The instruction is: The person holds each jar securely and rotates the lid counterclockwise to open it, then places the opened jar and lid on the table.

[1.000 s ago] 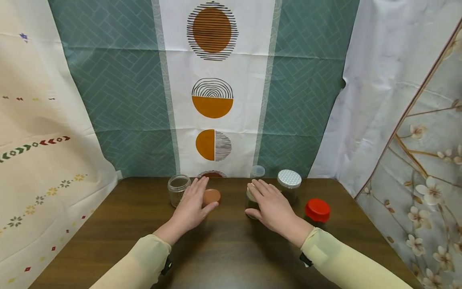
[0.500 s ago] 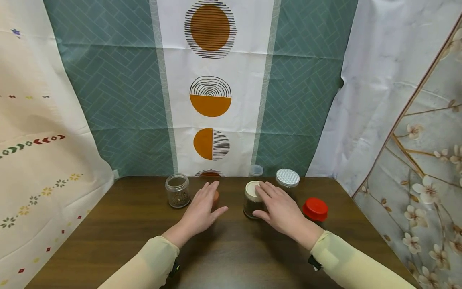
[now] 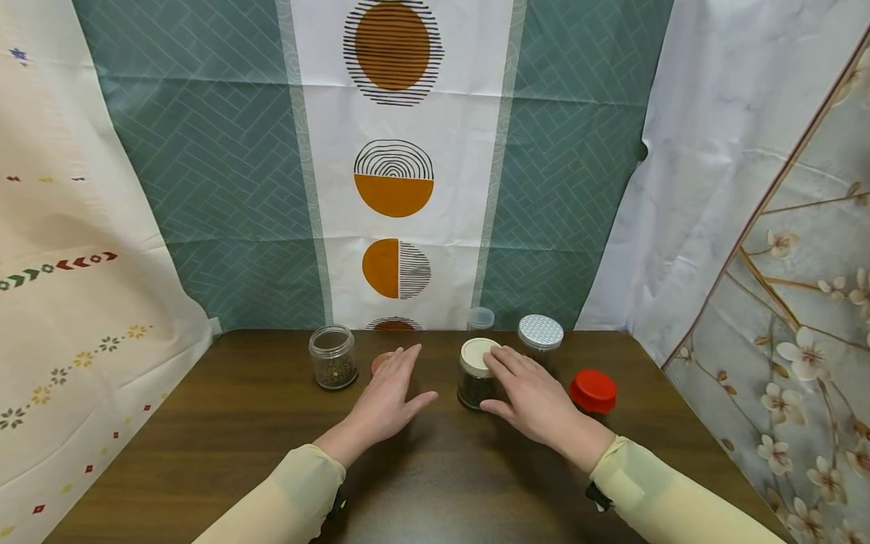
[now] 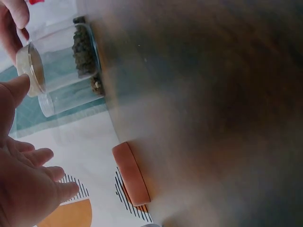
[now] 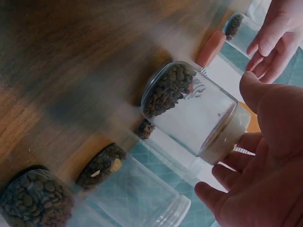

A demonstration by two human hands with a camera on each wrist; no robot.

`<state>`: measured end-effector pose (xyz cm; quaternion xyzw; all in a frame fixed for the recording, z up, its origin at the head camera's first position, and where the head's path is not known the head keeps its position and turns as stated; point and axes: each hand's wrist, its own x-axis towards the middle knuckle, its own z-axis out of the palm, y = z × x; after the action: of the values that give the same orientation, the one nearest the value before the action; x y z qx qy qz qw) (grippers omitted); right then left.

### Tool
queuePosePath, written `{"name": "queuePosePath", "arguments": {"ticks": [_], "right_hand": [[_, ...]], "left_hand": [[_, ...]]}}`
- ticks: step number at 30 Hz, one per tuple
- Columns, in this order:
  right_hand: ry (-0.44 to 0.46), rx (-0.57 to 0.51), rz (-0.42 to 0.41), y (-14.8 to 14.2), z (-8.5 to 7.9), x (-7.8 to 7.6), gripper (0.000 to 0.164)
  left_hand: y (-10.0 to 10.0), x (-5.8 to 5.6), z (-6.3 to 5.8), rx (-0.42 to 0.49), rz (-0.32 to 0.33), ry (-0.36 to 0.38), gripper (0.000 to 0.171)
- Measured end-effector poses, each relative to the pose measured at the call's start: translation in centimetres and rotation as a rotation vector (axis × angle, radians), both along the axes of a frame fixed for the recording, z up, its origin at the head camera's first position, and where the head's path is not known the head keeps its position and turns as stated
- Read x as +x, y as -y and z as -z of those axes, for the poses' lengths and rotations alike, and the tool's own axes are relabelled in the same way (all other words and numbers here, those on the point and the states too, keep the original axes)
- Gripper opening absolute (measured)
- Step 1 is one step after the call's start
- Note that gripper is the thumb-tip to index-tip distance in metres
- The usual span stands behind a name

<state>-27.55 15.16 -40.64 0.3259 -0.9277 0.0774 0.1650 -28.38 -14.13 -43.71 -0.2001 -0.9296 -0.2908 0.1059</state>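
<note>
My left hand [image 3: 387, 397] hovers over the table with its fingers extended and thumb apart, holding nothing. Beyond its fingertips lies a round terracotta-coloured disc [image 3: 381, 363], partly hidden in the head view; the left wrist view shows the disc [image 4: 131, 175] edge-on. To the left stands a lidless clear jar [image 3: 333, 366] with dark grains at the bottom. My right hand [image 3: 533, 393] is beside a glass jar with a cream lid [image 3: 477, 355], its fingers overlapping the lid's edge. In the right wrist view, dark pebble-like pieces [image 5: 170, 90] fill this jar's lower part, and the thumb stands away from the lid.
Behind the right hand are a jar with a white patterned lid [image 3: 541, 331] and a slim container with a translucent cap [image 3: 481, 317]. A red-lidded jar [image 3: 593, 389] stands right of it. Patterned cloths [image 3: 258, 189] hang behind the wooden table [image 3: 258, 423].
My left hand has moved right, away from the lidless jar, which now shows fully. The right hand has shifted slightly right, uncovering more of the cream lid. The head view has turned slightly.
</note>
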Motion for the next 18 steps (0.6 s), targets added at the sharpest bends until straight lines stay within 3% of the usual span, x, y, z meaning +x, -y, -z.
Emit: {"name": "queuePosePath", "arguments": {"ticks": [18], "right_hand": [[0.033,-0.003,-0.013,-0.04,0.03,0.01,0.083]], "left_hand": [[0.55,0.32,0.3,0.028,0.003,0.056,0.088]]}}
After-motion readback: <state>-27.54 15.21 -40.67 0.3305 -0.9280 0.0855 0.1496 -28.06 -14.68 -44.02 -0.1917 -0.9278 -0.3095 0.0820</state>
